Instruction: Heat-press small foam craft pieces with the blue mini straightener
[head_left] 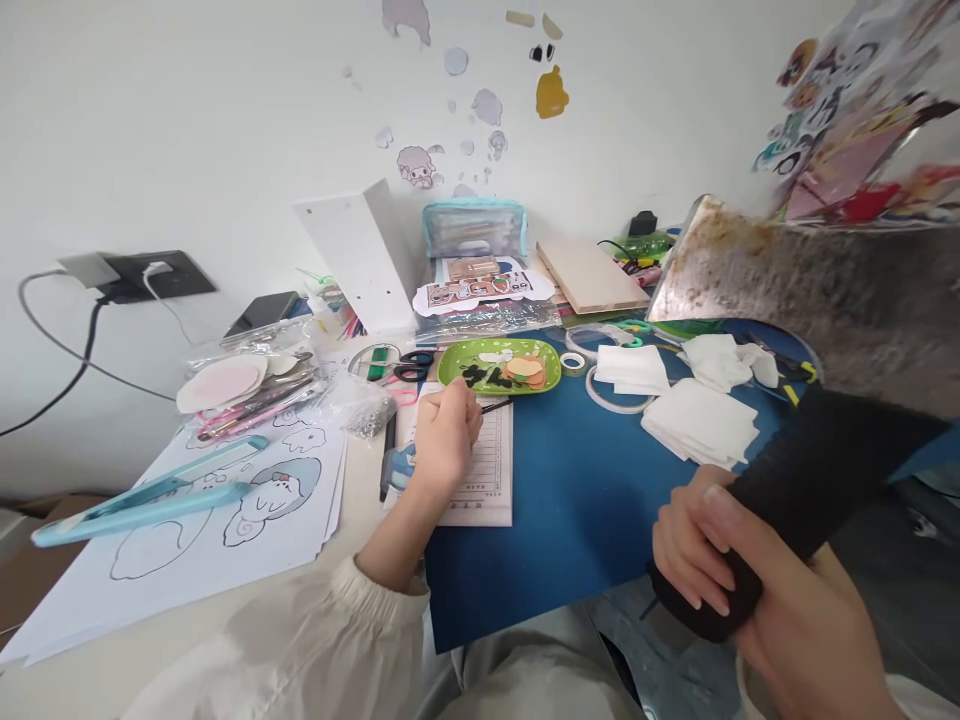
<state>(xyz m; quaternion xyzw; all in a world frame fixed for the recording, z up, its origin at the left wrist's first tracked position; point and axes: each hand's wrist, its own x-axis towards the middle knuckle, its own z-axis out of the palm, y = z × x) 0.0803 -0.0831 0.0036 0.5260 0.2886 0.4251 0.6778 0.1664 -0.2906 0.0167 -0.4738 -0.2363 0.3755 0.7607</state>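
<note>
My right hand is wrapped round the black handle of a hatchet. Its big, worn metal head, stained brown near the top, is raised close to the camera, with a shiny edge facing left. My left hand is closed in a fist above a printed form pad; the inside of the fist is hidden. A thin black stick shows just right of the fist. Behind it sits a green tray with black and tan paper cutouts.
A light blue long-armed tool lies on drawn sheets at left. Black scissors, tape rolls and white tissue stacks lie on the blue mat. A white box and pencil case stand by the wall.
</note>
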